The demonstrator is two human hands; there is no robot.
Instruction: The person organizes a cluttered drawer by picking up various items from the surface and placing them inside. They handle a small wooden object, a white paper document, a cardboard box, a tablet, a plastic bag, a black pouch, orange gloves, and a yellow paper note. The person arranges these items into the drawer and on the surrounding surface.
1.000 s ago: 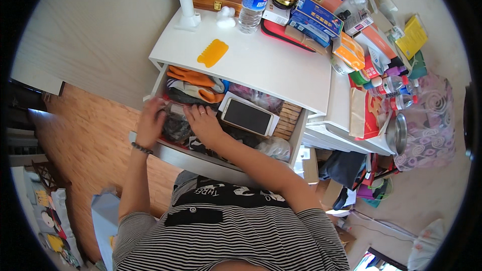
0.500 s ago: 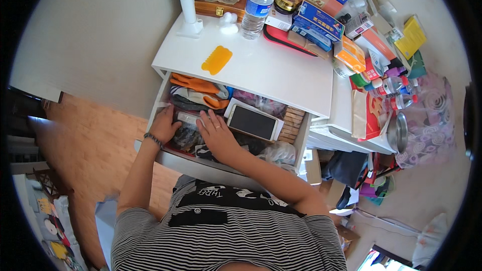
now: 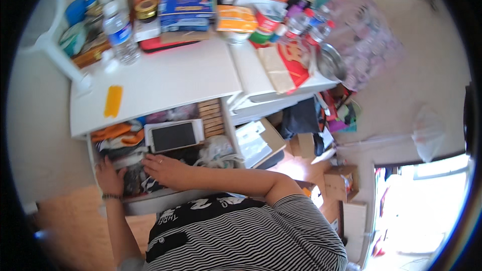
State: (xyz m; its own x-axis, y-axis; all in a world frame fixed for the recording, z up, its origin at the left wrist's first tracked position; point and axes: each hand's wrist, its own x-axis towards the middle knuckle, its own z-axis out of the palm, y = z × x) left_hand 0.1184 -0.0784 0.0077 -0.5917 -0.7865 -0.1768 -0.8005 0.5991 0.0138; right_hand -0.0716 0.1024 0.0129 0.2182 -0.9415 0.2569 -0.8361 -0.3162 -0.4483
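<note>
Both of my hands reach into an open white drawer (image 3: 165, 194). My left hand (image 3: 109, 178) is at its left side, thumb and fingers apart, beside a clear plastic packet (image 3: 129, 159) and a dark bundle in plastic (image 3: 133, 181). Just right of these, my right hand (image 3: 164, 171) lies palm down with its fingers stretched out, touching the contents. Neither hand visibly grips anything. Behind them are orange and grey gloves (image 3: 119, 133) and a white device with a dark screen (image 3: 173, 136). My right hand and forearm hide part of the drawer's front.
Small wooden blocks (image 3: 212, 118) and a crumpled clear bag (image 3: 218, 151) fill the drawer's right side. On the white top (image 3: 170, 80) lie a yellow comb-like piece (image 3: 113, 101), a water bottle (image 3: 119, 35) and stacked boxes (image 3: 186, 12). Cardboard boxes (image 3: 341, 180) stand on the right.
My view has swung to the right, so the drawer now appears farther left and a bright doorway shows. Both hands stay in about the same spots inside the drawer.
</note>
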